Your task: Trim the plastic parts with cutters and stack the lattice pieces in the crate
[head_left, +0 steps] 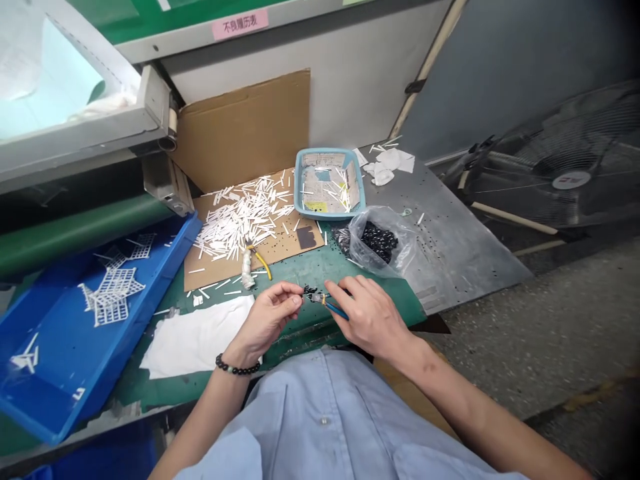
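Note:
My left hand [270,313] pinches a small black part [307,291] between thumb and fingertips over the green table edge. My right hand [367,313] is closed round blue-handled pliers [330,305], whose jaws meet the black part. A clear bag of small black parts [377,241] lies just beyond my right hand. Several white plastic sticks [240,220] are heaped on a cardboard sheet [280,250] farther back. Yellow-handled cutters [260,260] lie at the heap's near edge.
A light blue basket [300,193] with a few sticks stands behind the bag. A big blue bin [90,333] with white grid pieces sits at the left, a white cloth [195,340] beside it. A fan [565,167] stands on the floor at right.

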Motion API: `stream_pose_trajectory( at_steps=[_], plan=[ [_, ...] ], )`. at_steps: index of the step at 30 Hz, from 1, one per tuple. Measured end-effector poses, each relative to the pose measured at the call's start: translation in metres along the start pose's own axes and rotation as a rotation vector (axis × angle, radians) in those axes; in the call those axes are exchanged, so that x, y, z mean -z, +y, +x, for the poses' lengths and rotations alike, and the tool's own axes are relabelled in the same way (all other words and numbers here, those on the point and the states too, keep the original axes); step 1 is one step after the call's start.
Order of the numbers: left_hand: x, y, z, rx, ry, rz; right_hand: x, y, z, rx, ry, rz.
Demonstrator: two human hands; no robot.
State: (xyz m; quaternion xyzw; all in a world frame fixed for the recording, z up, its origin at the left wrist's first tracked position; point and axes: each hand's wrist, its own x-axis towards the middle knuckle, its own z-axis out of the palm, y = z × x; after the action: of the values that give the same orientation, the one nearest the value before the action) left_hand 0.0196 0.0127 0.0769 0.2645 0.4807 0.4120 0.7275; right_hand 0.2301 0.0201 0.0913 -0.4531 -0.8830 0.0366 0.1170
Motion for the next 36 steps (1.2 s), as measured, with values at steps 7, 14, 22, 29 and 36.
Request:
stream_pose_trajectory(
  at_steps=[7,14,22,29,36],
  plan=[
    [0.007,-0.003,-0.010,-0.035,0.039,0.034,0.005,-0.007,0.005,0.086,-0.030,0.010],
    [0.010,-0.002,-0.016,-0.053,0.083,0.116,0.004,-0.011,0.007,0.108,-0.053,0.023],
    [0.013,-0.001,-0.015,-0.034,0.088,0.244,0.007,-0.014,0.007,0.139,-0.075,-0.019],
    [0.020,-0.019,-0.004,0.035,0.002,0.187,-0.016,-0.009,-0.008,0.087,-0.126,0.030],
    [0.040,-0.043,0.028,0.118,0.036,-0.109,-0.057,0.013,-0.029,-0.162,-0.030,0.131]
  ],
)
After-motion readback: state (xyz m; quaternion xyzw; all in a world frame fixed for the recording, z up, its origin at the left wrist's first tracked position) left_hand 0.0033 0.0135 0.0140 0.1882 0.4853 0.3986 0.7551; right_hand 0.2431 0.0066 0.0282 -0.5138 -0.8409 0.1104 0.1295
